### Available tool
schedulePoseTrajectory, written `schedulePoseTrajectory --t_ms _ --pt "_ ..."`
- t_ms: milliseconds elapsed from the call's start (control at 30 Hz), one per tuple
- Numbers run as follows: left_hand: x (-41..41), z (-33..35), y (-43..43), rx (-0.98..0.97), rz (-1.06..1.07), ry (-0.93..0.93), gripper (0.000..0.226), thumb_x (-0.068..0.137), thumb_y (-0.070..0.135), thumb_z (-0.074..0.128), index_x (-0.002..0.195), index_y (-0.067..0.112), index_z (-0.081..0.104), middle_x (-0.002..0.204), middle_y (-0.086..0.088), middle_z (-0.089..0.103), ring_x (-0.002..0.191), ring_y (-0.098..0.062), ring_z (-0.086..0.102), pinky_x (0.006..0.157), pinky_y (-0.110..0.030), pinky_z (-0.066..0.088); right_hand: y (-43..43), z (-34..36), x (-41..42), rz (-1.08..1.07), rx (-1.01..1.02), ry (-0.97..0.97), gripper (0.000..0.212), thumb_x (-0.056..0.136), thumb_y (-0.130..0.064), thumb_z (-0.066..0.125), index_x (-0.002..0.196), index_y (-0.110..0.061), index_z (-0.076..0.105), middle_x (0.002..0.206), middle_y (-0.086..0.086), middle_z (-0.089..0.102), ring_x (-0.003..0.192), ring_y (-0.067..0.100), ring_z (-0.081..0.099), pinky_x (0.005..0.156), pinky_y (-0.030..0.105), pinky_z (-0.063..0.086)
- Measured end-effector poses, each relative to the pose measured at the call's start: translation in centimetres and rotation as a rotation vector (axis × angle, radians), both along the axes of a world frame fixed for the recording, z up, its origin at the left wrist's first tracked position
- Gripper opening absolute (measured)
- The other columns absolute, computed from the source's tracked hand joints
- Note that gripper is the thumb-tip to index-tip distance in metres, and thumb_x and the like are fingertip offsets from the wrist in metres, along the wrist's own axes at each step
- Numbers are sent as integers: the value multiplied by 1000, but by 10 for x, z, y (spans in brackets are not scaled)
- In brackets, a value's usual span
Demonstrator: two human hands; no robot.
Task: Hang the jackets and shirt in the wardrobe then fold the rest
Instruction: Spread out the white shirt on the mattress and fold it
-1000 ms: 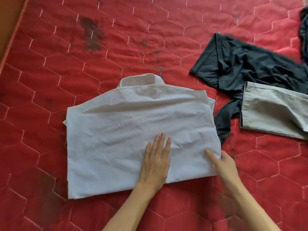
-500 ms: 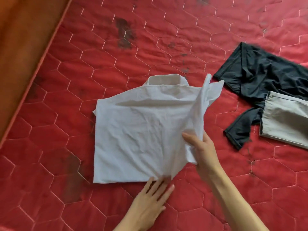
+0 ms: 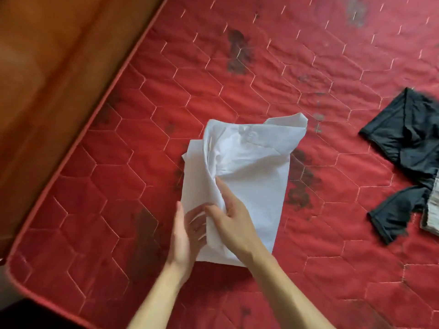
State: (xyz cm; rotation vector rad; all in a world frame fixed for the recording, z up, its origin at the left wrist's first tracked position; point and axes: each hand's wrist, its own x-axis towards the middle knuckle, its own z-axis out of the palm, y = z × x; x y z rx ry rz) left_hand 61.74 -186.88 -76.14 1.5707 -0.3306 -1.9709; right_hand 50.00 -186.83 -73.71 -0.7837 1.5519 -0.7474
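White cotton collared shirt lies on the red hexagon-quilted mattress, nearer its left edge than the other clothes. Collar end points away from the person; body is doubled lengthwise into a narrow strip.

Right hand sits on top at the near-left part. Its index finger is straight along a raised ridge of cloth w/ the thumb closing against it, so it looks to be pinching the folded-over flap. Left hand stands on edge just beside it, fingers fairly straight & relaxed, touching the shirt's left border, gripping nothing.

Step in hand, prob: laying the flap down & squaring it. To do it well:
- Let the ridge down flat first.
- Line flap edge w/ the border underneath.
- Sweep a palm from near hem toward collar to push creases out.
- Tuck the loose far corner, which sticks up, before the next fold.
- Brace w/ one hand, since thin cloth prob slides on itself.

Black crumpled garment & pale grey garment lie by the right edge, well apart.
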Motion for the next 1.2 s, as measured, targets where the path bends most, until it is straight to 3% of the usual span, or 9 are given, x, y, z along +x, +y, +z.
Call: schedulePoseTrajectory --t_ms 100,200,300,467,633,767,933,1067,1200 --pt "16 2 -33 52 -53 58 65 99 61 36 129 10 66 126 -17 69 121 -28 64 102 -40 48 -2 -19 31 173 36 51 69 78 -38 43 148 -32 40 140 -6 59 129 10 53 108 33 43" --pt "21 -8 -46 62 -204 -252 47 88 57 63 113 18 70 110 -8 75 105 -23 70 93 -35 54 6 -29 45 341 88 53 80 87 -32 51 156 -40 12 119 -4 69 103 9 65 86 20 50" --pt "28 -26 -50 -12 -313 -446 31 85 40 77 104 16 71 95 -5 77 93 -23 74 78 -32 59 17 -34 35 391 130 9 81 88 -40 60 153 -48 12 91 -5 71 79 5 67 67 14 49" --pt "33 -33 -65 -36 -351 -391 21 93 22 70 112 13 71 99 -3 78 92 -18 75 82 -34 59 18 -49 -28 69 -18 342 32 95 -20 58 126 -23 64 100 -9 69 88 -3 61 78 16 44" --pt "24 -28 -108 -162 -386 -314 25 87 21 77 111 15 72 101 -3 78 92 -20 76 83 -37 60 -60 -43 -121 173 -374 1072 79 62 10 64 137 -12 51 143 11 47 129 33 42 105 42 34" --pt "14 -35 -142 -304 -470 -395 32 83 19 82 111 16 68 100 0 78 89 -14 75 77 -32 62 -140 -23 -164 766 -287 1295 92 63 -14 83 145 -19 42 153 8 38 150 31 18 119 48 11" --pt "21 -55 -157 -453 -575 -561 19 94 20 69 109 29 61 105 9 72 96 -8 69 83 -32 56 -190 -15 -181 1242 -166 1286 59 71 -20 78 127 -32 62 129 -7 61 134 18 43 115 38 15" --pt "25 -67 -154 -487 -547 -599 6 102 19 55 103 23 60 95 5 71 84 -6 66 74 -24 51 -211 -18 -193 996 -36 995 34 71 -25 85 103 -22 72 94 1 71 96 26 63 80 32 47" --pt "21 -75 -151 -521 -504 -741 29 105 19 47 77 12 46 67 2 47 57 -5 40 56 -25 35 -221 -35 -214 682 40 790 34 72 -42 84 94 -18 73 86 4 69 84 27 65 72 39 54"
